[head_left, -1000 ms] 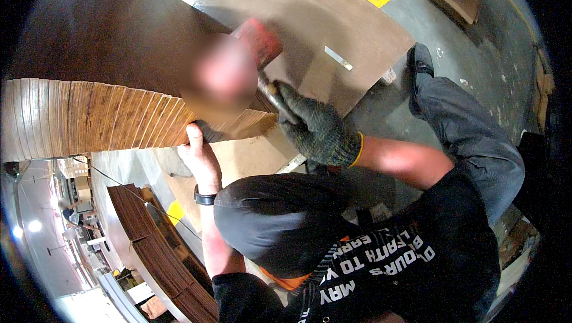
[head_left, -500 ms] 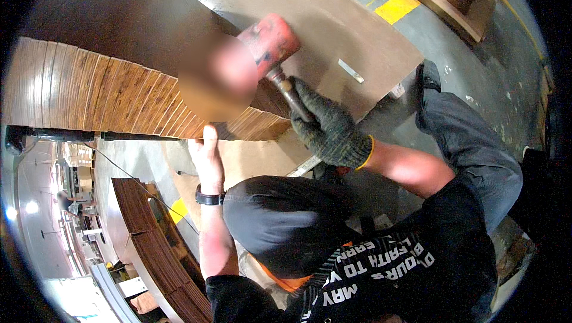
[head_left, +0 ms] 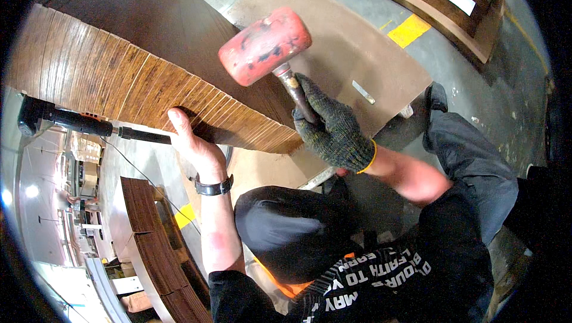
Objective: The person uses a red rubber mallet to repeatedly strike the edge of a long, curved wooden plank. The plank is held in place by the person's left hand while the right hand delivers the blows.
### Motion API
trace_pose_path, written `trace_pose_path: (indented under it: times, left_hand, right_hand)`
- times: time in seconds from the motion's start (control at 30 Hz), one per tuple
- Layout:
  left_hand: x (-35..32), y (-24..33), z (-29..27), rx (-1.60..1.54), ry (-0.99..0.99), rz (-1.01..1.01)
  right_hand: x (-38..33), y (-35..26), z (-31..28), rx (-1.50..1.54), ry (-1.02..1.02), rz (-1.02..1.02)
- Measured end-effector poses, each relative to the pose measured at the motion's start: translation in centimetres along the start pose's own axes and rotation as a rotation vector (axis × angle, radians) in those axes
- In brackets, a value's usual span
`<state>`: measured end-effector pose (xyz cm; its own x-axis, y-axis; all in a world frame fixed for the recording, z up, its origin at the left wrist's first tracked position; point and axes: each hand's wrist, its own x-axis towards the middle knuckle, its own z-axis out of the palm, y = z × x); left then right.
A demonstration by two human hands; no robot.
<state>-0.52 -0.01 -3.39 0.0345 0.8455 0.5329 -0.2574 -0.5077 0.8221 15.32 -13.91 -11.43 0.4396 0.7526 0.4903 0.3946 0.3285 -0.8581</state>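
Mallet (head_left: 265, 47), cylindrical, right knit-gloved fingers (head_left: 317, 98) clasping handle (head_left: 296, 92), left fingers (head_left: 180, 121) against wood-grained stack (head_left: 122, 75), grip unclear

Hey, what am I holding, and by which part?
Your gloved right grip holds the red mallet by its handle. Your left grip touches the stacked boards; whether it holds anything can't be told.
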Motion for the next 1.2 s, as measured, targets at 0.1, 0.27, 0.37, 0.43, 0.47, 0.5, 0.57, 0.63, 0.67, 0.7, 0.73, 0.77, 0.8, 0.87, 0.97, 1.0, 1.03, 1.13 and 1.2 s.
trace_pose_path:
  times: [0.1,0.27,0.37,0.43,0.47,0.5,0.57,0.63,0.67,0.7,0.73,0.77,0.8,0.87,0.97,1.0,1.03,1.13,1.2]
  left_hand:
    - [-0.2,0.0,-0.3,0.015,0.015,-0.043]
    - [-0.1,-0.1,-0.3,0.087,0.052,-0.018]
    - [-0.1,0.0,-0.3,0.079,0.052,0.016]
    - [-0.2,0.1,-0.2,0.072,0.037,0.000]
    - [-0.3,0.2,-0.2,0.072,0.039,-0.003]
    - [-0.3,0.2,-0.2,0.072,0.042,-0.010]
    - [-0.4,0.3,-0.2,0.092,0.046,0.007]
    - [-0.4,0.3,-0.2,0.067,0.021,-0.012]
    - [-0.4,0.2,-0.2,0.072,0.028,-0.013]
    - [-0.4,0.2,-0.3,0.077,0.033,-0.013]
    - [-0.2,0.2,-0.3,0.092,0.053,-0.026]
    - [-0.2,0.1,-0.4,0.076,0.033,-0.009]
    - [-0.2,0.1,-0.5,0.073,0.031,-0.009]
    - [-0.1,0.0,-0.7,0.085,0.035,-0.072]
    - [-0.2,-0.1,-0.9,0.065,-0.008,-0.053]
    - [-0.2,-0.2,-1.0,0.051,-0.004,-0.058]
    - [-0.2,-0.2,-1.0,0.036,-0.003,-0.060]
    - [-0.1,-0.2,-1.0,0.052,0.001,-0.054]
    - [-0.2,-0.2,-1.0,0.072,0.005,-0.047]
  right_hand:
    - [0.1,0.2,0.3,-0.012,0.029,-0.144]
    - [0.1,0.0,0.6,-0.004,-0.001,-0.093]
    - [0.0,-0.2,0.5,0.007,-0.005,-0.033]
    - [0.2,-0.3,0.4,-0.047,-0.004,-0.138]
    - [0.4,-0.3,0.3,-0.078,-0.002,-0.183]
    - [0.7,-0.3,0.3,-0.054,0.009,-0.173]
    - [1.1,-0.2,0.4,-0.018,0.042,-0.116]
    - [1.6,-0.2,0.9,0.111,0.046,-0.068]
    - [1.9,-0.2,1.2,0.194,0.019,-0.023]
    - [1.9,-0.2,1.4,0.214,-0.011,0.003]
    - [2.0,-0.3,1.5,0.233,-0.039,0.030]
    - [1.9,-0.4,1.5,0.188,-0.070,0.040]
    - [1.8,-0.6,1.6,0.121,-0.105,0.045]
    - [1.5,-0.9,1.4,0.089,-0.012,-0.004]
    - [1.5,-1.4,1.3,0.063,0.046,-0.050]
    - [1.5,-1.6,1.2,0.065,0.057,-0.061]
    - [1.6,-1.7,1.2,0.022,0.046,-0.100]
    - [1.7,-1.9,1.2,-0.037,0.064,-0.190]
    - [1.7,-2.1,1.2,0.015,0.119,-0.231]
